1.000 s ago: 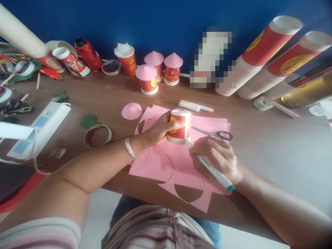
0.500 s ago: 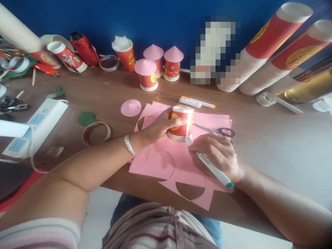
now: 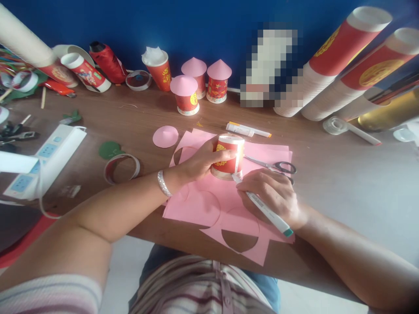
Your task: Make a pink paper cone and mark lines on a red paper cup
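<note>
My left hand point(image 3: 200, 162) is wrapped round a red paper cup point(image 3: 228, 156) standing upside down on a pink paper sheet point(image 3: 203, 205). The sheet has round holes cut out of it. My right hand point(image 3: 271, 195) grips a white marker with a green end point(image 3: 266, 212). Its tip touches the paper at the cup's lower rim. A loose pink paper disc point(image 3: 165, 136) lies to the left of the sheet.
Scissors point(image 3: 275, 165) lie on the pink sheet right of the cup. A glue stick point(image 3: 247, 129) lies behind. Three cups with pink cone tops point(image 3: 196, 85) stand near the blue wall. Cup stacks point(image 3: 330, 61) lean at right. A power strip point(image 3: 46, 159) and tape ring point(image 3: 121, 168) sit left.
The marker tip has crept slightly leftward along the cup's rim. The cup and my left hand stay in place.
</note>
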`<state>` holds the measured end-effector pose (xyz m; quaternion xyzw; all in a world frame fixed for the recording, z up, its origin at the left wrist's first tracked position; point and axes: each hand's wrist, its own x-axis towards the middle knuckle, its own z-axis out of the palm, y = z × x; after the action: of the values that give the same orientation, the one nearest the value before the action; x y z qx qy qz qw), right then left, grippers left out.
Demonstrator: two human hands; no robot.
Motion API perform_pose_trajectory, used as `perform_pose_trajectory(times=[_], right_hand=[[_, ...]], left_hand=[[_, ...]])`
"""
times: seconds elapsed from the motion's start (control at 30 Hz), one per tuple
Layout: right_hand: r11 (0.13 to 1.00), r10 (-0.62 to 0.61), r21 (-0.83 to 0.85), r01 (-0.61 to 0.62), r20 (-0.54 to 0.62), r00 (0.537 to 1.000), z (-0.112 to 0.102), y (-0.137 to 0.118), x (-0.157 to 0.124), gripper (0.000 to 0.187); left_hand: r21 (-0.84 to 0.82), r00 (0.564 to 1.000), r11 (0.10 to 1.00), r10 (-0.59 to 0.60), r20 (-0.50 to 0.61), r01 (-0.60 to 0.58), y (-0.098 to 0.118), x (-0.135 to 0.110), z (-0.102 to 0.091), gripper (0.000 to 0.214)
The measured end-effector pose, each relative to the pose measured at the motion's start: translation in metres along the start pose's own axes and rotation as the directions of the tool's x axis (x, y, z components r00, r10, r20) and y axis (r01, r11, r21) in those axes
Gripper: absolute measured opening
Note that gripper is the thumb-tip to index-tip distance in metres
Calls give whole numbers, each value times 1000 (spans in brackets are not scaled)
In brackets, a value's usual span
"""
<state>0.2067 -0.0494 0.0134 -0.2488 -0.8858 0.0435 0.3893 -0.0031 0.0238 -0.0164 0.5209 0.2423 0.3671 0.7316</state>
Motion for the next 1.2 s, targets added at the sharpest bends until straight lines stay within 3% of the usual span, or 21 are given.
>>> perform_pose_trajectory(times=[0.47, 1.2], right_hand=[[995, -3, -99, -2, -50, 999, 4, 1, -3, 27], [997, -25, -70, 22, -46, 999, 2, 1, -5, 24]], left_hand=[[-42, 999, 999, -34, -39, 32, 5, 1, 6, 37], [-23, 999, 1000, -21, -35, 20, 5, 0, 6, 34]])
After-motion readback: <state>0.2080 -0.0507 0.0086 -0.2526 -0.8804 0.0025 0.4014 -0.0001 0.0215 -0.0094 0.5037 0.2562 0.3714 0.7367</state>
